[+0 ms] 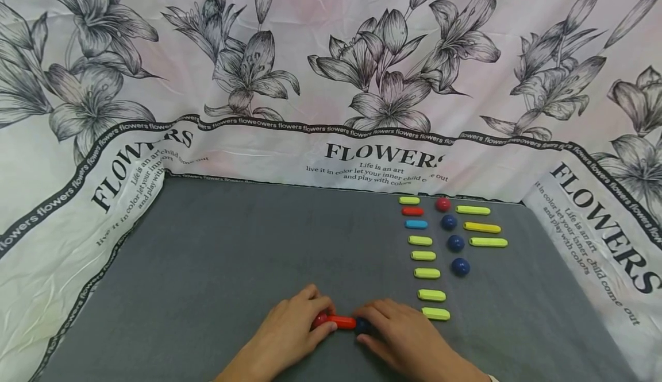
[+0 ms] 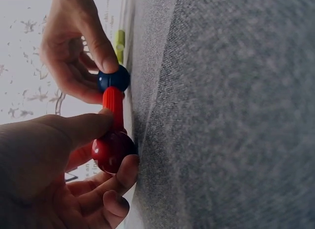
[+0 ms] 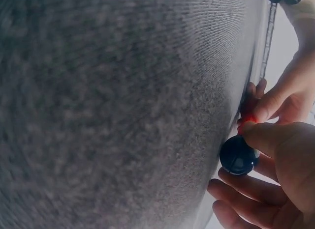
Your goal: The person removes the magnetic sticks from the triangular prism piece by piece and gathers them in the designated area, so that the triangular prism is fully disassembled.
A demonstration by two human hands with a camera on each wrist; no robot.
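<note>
Near the front of the grey tabletop, a short red rod (image 1: pixel 342 322) lies between a dark red ball (image 2: pixel 114 151) and a dark blue ball (image 2: pixel 113 78), touching both. My left hand (image 1: pixel 292 325) pinches the rod and red ball at the left end, its thumb along the rod. At the other end my right hand (image 1: pixel 400 333) holds the blue ball (image 3: pixel 238 155) between thumb and fingers. In the head view the fingers cover much of both balls. Whether the rod sits inside the balls is hard to tell.
Right of the hands runs a column of short rods, mostly yellow-green (image 1: pixel 427 273), with one red (image 1: pixel 412 212) and one blue (image 1: pixel 416 224). Beside it stand a red ball (image 1: pixel 442 204), several blue balls (image 1: pixel 460 266) and longer yellow rods (image 1: pixel 482 228). Flower-printed cloth (image 1: pixel 383 158) borders the table.
</note>
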